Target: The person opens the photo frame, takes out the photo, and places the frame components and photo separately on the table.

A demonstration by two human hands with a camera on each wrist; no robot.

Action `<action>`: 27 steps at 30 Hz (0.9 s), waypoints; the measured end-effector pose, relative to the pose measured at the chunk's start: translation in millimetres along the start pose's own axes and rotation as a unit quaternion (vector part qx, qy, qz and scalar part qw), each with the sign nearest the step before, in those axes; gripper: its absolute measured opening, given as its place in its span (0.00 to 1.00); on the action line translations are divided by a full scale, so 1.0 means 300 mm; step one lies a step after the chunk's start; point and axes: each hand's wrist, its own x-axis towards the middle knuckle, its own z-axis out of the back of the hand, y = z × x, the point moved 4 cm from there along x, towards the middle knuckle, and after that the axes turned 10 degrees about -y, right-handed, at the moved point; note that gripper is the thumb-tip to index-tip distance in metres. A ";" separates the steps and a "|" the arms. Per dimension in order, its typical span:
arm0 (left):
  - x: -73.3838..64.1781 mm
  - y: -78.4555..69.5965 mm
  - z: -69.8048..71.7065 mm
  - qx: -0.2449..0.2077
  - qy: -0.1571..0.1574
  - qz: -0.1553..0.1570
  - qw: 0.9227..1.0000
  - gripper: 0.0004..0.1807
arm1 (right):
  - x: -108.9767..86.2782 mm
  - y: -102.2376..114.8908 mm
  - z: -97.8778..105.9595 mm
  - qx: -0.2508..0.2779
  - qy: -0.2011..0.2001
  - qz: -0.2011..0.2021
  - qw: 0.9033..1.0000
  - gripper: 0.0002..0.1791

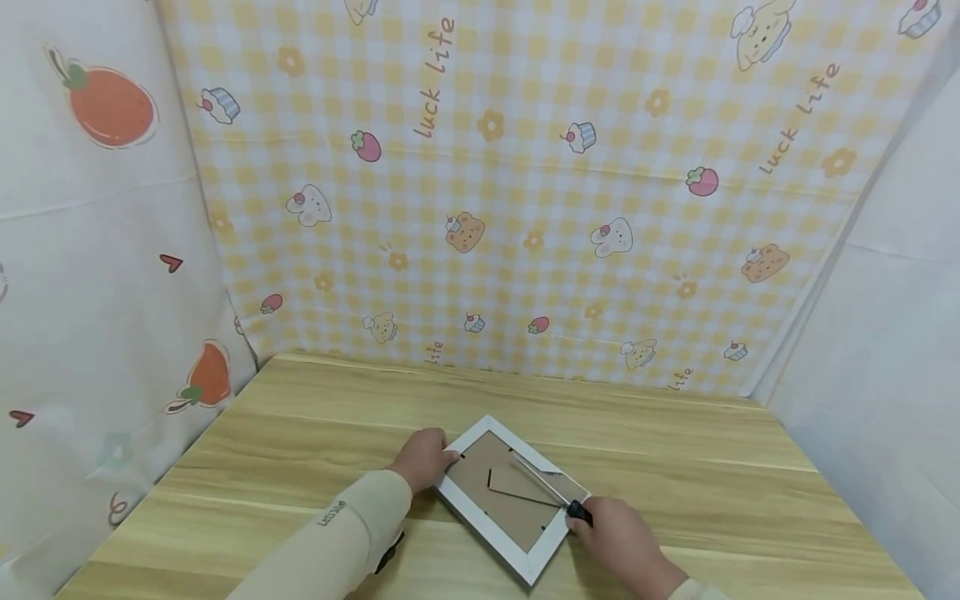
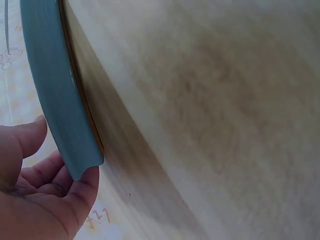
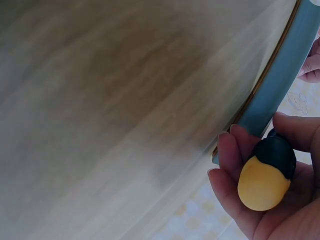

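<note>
White in the head view and bluish along the edge in both wrist views, a frame [image 1: 480,523] is lying back side up between the two hands above the table [image 1: 337,400]; whether it is touching the wood is hard to tell. Its rim is enclosing a brown board [image 1: 517,518], with small dark tabs showing along the border. The board's right corner is partly disappearing behind the screwdriver [image 1: 551,485] and the right hand [image 1: 622,533], so how it is sitting there is unclear. The left hand [image 1: 420,458] is gripping the frame's left corner, thumb on top, the fingers hiding from the head camera but showing at the corner in the left wrist view. The right hand is clasping the screwdriver's black-and-yellow handle [image 3: 262,186] beside the opposite corner, its fingertips reaching the frame's edge. The shaft is slanting over the board; whether its tip is touching anything is impossible to make out. Both forearms are running out of the picture.
</note>
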 end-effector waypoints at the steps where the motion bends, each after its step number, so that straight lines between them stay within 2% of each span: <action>1: 0.000 0.000 -0.002 0.000 0.000 0.001 1.000 0.12 | 0.002 0.000 -0.001 0.000 0.003 -0.003 1.000 0.16; 12: -0.017 -0.005 0.004 0.007 -0.003 0.009 1.000 0.14 | 0.020 -0.003 0.001 -0.002 0.019 -0.009 1.000 0.16; 21: -0.045 -0.005 0.015 0.014 -0.023 -0.022 0.999 0.18 | 0.029 -0.003 -0.003 0.021 0.023 -0.019 0.999 0.16; 27: -0.051 0.001 0.016 0.024 -0.017 -0.014 0.999 0.16 | 0.040 -0.002 -0.002 0.027 0.027 -0.022 0.999 0.15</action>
